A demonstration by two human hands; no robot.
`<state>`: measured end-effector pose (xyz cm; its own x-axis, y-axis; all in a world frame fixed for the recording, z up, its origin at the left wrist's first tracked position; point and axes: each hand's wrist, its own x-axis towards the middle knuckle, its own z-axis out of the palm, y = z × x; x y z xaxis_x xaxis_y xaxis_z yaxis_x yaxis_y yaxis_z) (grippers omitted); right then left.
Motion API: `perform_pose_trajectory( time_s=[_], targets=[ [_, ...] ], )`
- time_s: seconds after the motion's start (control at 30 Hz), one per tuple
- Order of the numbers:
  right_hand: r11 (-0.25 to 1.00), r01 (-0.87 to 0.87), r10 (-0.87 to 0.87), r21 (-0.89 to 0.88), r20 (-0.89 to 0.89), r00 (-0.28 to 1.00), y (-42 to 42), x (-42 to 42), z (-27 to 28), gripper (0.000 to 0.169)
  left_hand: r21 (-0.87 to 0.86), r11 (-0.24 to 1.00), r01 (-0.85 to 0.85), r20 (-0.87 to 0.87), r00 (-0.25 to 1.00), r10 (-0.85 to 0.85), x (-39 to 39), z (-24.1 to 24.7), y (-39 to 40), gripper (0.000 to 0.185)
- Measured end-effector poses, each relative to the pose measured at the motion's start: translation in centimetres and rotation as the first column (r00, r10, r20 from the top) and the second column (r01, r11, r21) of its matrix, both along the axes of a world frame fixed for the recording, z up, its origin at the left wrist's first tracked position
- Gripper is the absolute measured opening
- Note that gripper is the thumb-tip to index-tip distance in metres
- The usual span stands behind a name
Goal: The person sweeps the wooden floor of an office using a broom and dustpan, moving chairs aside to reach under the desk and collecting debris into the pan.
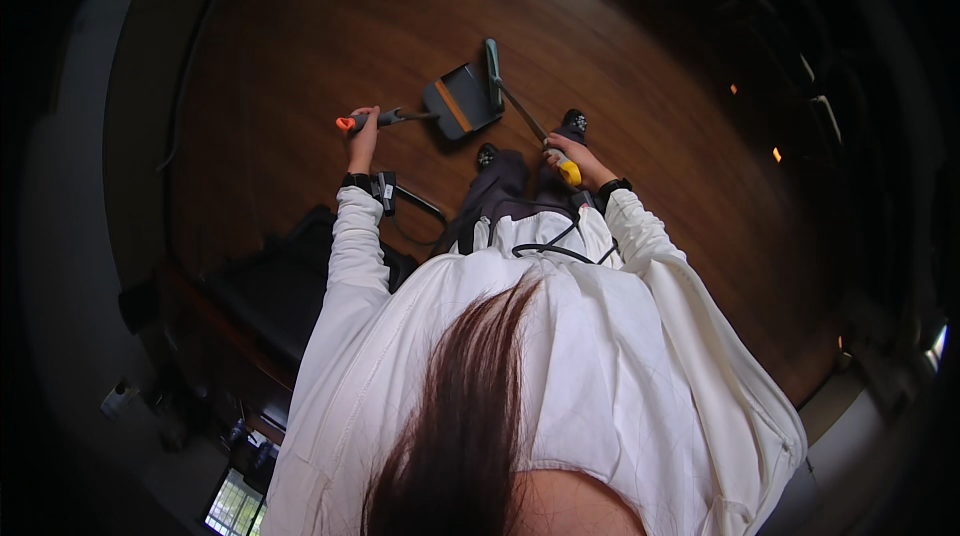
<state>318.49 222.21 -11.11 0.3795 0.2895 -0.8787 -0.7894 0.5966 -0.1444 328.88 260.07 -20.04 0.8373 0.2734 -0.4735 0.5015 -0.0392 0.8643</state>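
Note:
My left hand (pixel 364 132) grips the grey handle (pixel 379 120) of a long-handled dustpan, near its orange end. The dark grey dustpan (pixel 448 97) has an orange strip across it and rests on the wooden floor ahead of my feet. In my right hand (pixel 576 158) is the grey and yellow grip (pixel 564 165) of a broom, whose stick runs forward and to the left. The green broom head (pixel 492 71) stands at the open right edge of the dustpan; whether they touch I cannot tell. The bristles are hard to make out.
Dark wooden floor (pixel 315 41) spreads around my dark shoes (pixel 574 120). At my left is a black chair (pixel 270 281) with a metal armrest tube (pixel 420 200). A wall (pixel 139 101) runs along the far left. Dark chairs with metal frames (pixel 829 120) line the right. Black cables (pixel 555 247) hang at my waist.

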Motion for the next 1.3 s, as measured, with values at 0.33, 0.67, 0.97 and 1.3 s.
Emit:
perform_pose_trajectory(
  time_s=[0.33, 0.67, 0.97, 1.3],
  targets=[
    [0.753, 0.410, -0.263, 0.514, -0.336, 0.904, -5.6, -3.2, -6.7, 0.021, 0.235, 0.971, 0.037, -0.065, 0.998, -0.023, 0.0, -7.3, 3.4, 0.027],
    [0.658, 0.564, -0.510, 0.499, -0.255, 0.821, -8.9, -4.8, -11.9, 0.025, -0.028, 0.981, -0.192, -0.111, 0.976, 0.188, -3.4, -5.8, 6.8, 0.032],
    [0.508, 0.701, -0.744, 0.501, -0.155, 0.650, -9.1, -5.9, -10.0, 0.020, -0.390, 0.784, -0.483, -0.310, 0.871, 0.382, -14.8, -11.5, 7.0, 0.042],
    [0.385, 0.783, -0.851, 0.489, -0.139, 0.506, -6.7, -6.8, -5.0, 0.018, -0.286, 0.795, -0.535, -0.293, 0.839, 0.459, -11.1, -8.7, 6.7, 0.039]
  ],
)
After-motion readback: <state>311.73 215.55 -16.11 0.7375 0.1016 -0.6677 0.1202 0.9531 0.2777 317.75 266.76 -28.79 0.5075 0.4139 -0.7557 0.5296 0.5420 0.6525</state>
